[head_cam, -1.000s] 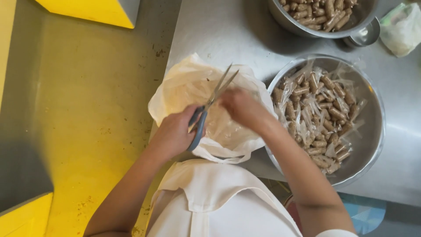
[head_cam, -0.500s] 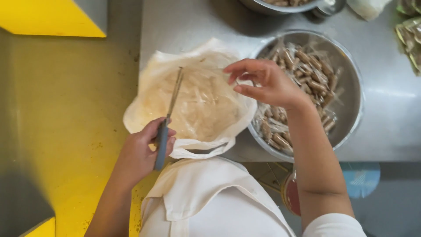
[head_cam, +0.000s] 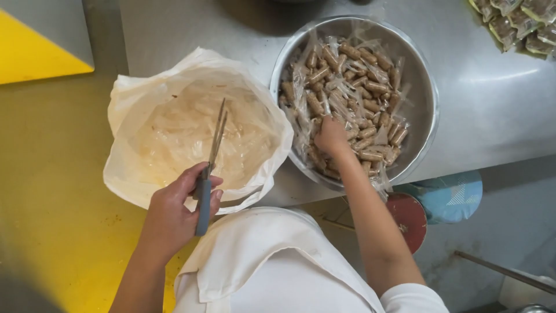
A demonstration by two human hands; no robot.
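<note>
Two hands: left hand point(head_cam: 174, 211) grip closed round scissors point(head_cam: 209, 162) over bag point(head_cam: 133, 104); right hand point(head_cam: 331, 136) in bowl point(head_cam: 425, 75), grip unclear.

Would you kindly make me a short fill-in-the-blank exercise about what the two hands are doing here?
1. The left hand holds a pair of ____.
2. The right hand reaches into the metal ____ of wrapped snacks.
3. The scissors' blades lie over the white ____.

Missing words: scissors; bowl; bag.

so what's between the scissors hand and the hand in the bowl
In the head view, the white bag's rim and the metal bowl's near edge lie between the left hand and the right hand.
</note>
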